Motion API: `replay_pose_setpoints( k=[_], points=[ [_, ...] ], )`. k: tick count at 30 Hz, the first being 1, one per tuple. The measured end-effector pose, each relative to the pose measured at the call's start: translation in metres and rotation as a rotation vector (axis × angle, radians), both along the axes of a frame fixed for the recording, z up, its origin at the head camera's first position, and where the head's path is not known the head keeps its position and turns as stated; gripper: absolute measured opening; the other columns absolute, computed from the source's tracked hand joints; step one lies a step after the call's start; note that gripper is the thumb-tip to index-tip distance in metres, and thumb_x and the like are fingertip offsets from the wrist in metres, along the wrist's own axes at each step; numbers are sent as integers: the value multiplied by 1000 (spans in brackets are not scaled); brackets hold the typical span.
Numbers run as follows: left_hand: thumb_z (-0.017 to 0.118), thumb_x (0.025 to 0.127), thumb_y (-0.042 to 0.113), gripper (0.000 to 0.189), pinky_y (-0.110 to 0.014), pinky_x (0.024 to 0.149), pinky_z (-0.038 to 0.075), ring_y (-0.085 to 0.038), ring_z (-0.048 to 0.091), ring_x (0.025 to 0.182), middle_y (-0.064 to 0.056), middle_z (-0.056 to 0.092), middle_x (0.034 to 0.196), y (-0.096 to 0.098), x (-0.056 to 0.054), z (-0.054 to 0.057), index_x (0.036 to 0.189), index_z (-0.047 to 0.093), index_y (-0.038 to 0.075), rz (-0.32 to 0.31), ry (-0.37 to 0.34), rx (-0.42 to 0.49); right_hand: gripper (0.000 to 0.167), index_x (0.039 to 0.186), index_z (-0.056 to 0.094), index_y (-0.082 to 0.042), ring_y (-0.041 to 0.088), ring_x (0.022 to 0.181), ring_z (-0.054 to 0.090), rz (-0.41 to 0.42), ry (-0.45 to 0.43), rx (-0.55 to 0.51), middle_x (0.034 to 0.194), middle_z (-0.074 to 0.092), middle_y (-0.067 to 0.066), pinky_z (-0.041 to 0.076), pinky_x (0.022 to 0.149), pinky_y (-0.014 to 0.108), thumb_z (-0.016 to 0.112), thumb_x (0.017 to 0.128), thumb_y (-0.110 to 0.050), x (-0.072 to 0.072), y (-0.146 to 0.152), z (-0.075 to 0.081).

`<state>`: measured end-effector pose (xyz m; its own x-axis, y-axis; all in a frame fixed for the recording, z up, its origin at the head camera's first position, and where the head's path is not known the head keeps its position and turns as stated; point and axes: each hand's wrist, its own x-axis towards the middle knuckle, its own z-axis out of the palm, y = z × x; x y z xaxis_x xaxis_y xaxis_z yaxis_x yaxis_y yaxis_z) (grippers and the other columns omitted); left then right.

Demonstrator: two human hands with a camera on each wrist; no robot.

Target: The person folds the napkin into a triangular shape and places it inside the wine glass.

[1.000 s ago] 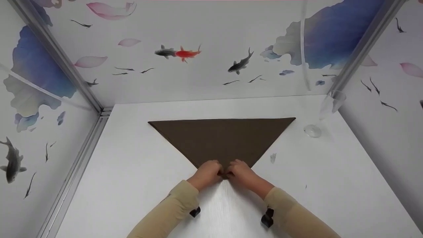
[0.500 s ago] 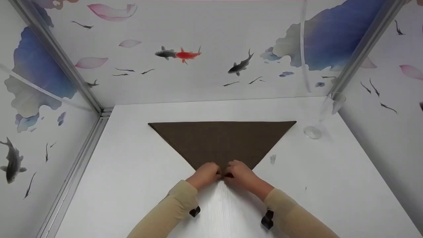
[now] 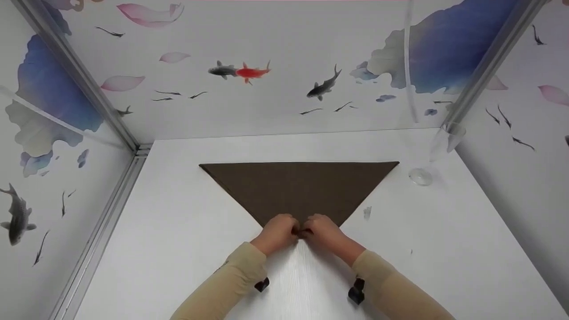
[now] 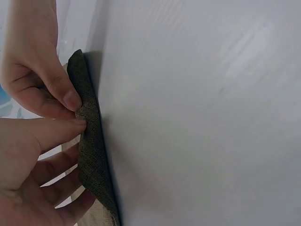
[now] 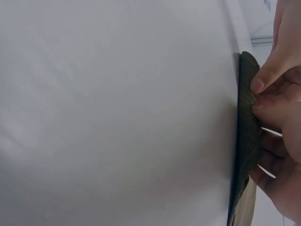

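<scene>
Left hand [image 3: 279,230], right hand [image 3: 325,231] pinched brown cloth [image 3: 298,189], flat beyond fingers; edge-rolling seemed in hand; next turn likely needed even pressure.

The dark brown triangular cloth [image 3: 298,189] lies on the white table [image 3: 186,240] in the middle of the frame, its long edge toward the top, its point toward the bottom. At that point, below centre, my left grip [image 3: 279,230] is just left of my right grip [image 3: 325,232]. Right of the cloth's upper right corner, near but apart, the clear stemmed glass [image 3: 446,138] stands on the table. Behind them, the white printed wall [image 3: 275,104] spans the top.
</scene>
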<state>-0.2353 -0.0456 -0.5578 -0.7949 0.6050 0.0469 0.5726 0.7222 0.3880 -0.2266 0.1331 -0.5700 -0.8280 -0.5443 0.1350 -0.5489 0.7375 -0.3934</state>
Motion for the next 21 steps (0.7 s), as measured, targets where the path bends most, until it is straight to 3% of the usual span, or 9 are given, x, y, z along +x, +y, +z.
replay_pose_setpoints(
  k=[5,8,12,16,21],
  points=[
    [76,80,2,12,-29,67,47,-14,53,74,1,58,79,0,1,0,85,69,10,7,-5,-22,8,83,70,-11,15,71,56,-41,-47,-60,76,63,-2,48,64,32,69,89,-6,-1,-1,-1],
    [72,82,-1,10,-29,66,46,-14,51,72,0,57,78,0,0,0,83,69,9,17,0,-20,10,84,69,-11,16,74,58,-26,0,-52,78,64,-1,49,67,32,68,88,-2,-1,-2,-1],
    [68,86,0,11,-29,67,47,-14,55,73,1,60,78,0,-1,0,81,71,9,12,-9,-7,10,81,71,-10,19,72,53,-6,94,33,76,58,0,47,66,31,69,85,-1,1,-2,-1],
    [70,86,2,10,-27,67,49,-12,58,73,2,66,78,0,-4,-1,81,74,10,11,-35,9,9,78,70,-10,18,69,45,-5,107,91,73,47,-1,41,63,32,76,84,-12,2,-2,0],
    [72,86,4,10,-25,63,46,-8,55,68,3,69,76,0,-5,0,79,75,10,7,-68,38,11,78,71,-12,18,69,49,30,125,81,70,53,-1,44,63,32,81,80,-17,2,-1,0]
  ],
)
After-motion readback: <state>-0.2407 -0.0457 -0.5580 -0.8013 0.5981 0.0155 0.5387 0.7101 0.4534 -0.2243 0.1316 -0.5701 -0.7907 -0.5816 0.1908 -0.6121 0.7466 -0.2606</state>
